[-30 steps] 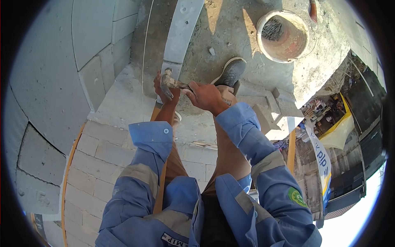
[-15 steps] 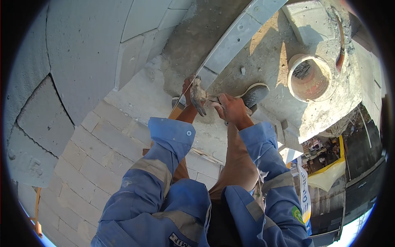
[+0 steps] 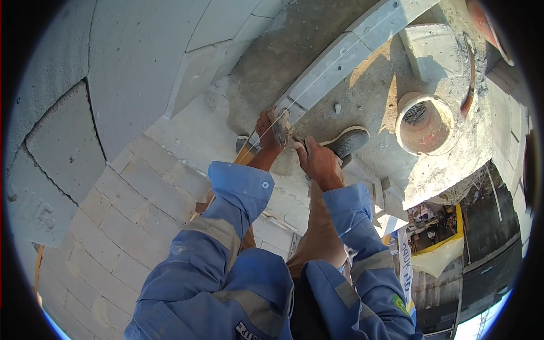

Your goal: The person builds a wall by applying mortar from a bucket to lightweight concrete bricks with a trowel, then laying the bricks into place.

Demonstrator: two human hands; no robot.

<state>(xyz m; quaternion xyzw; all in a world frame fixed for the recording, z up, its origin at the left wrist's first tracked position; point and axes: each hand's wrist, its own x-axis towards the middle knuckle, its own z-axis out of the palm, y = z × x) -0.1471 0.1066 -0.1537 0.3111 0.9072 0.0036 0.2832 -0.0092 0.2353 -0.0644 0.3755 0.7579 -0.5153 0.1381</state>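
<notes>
- The right hand has its fingers closed around the handle of a hammer, whose worn metal head is at the near end of a low row of blocks.
- The left hand is just beside this head, with the fingers bent; the hammer covers part of it, so one cannot tell if they grip something.
- A thin, pale string passes near the left hand and runs straight over the row of blocks, which are grey, smooth-faced and long, with small pits.
- Around them is the concrete floor, rough and dusty, partly in shade and partly in strong sunlight.
- Two dark shoes stand there, the right shoe with a pale sole, the left shoe partly hidden by the arm.
- To the right there is a round bucket, its wall stained with dried material; thin metal nails lie inside.
- Behind the bucket, a squared block stands on the floor.
- On the left rises a wall of big, flat grey blocks, with dark, uneven joints.
- Below it, a surface of smaller pale blocks shows rows with narrow joints.
- At the far right, a yellow-edged sheet hangs near dark roofing.
</notes>
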